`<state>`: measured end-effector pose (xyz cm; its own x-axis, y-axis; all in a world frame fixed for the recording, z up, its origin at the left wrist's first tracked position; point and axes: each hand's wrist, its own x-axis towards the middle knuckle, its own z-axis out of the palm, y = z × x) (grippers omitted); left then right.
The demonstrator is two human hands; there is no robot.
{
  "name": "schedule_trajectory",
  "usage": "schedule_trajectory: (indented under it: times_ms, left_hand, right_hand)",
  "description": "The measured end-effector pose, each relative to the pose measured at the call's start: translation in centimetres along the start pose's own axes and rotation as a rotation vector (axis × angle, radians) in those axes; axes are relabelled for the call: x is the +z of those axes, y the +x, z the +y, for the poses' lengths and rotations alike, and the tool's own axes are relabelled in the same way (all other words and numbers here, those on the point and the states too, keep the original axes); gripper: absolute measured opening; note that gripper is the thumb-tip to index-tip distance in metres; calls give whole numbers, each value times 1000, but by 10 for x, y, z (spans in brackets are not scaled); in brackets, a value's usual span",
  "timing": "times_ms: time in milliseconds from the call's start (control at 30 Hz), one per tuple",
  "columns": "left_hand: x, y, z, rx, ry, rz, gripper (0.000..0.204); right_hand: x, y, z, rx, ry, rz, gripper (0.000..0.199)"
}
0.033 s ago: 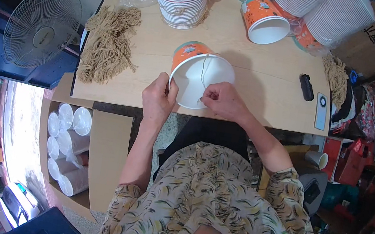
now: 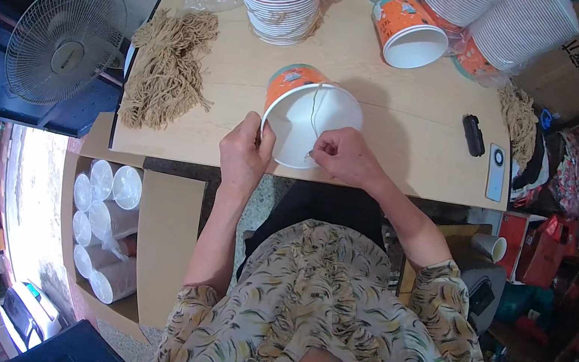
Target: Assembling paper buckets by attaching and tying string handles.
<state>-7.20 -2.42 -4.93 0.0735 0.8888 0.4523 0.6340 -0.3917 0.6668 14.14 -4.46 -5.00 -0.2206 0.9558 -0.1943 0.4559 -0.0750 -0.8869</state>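
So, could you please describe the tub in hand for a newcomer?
On the pale table, look at the near edge. There, an orange tub shows its white inside. Unlike the other tubs, it is held at the rim by the left hand.

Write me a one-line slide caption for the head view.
The left hand holds an orange bucket by its rim while the right hand pinches a thin cord at its mouth.
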Motion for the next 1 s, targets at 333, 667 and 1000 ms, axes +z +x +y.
schedule_trajectory:
  times_ms: [333,667,1000]
  left_hand:
    - [0,-1,-2,-11,-9,5,29]
    - [0,-2,-3,-31,-13,-7,29]
    - [2,1,-2,-26,-10,-10,28]
  right_hand:
    - [5,-3,5,46,112,-19,15]
    - [4,-6,9,81,193,-34,16]
    - [9,-6,5,-18,-122,97,15]
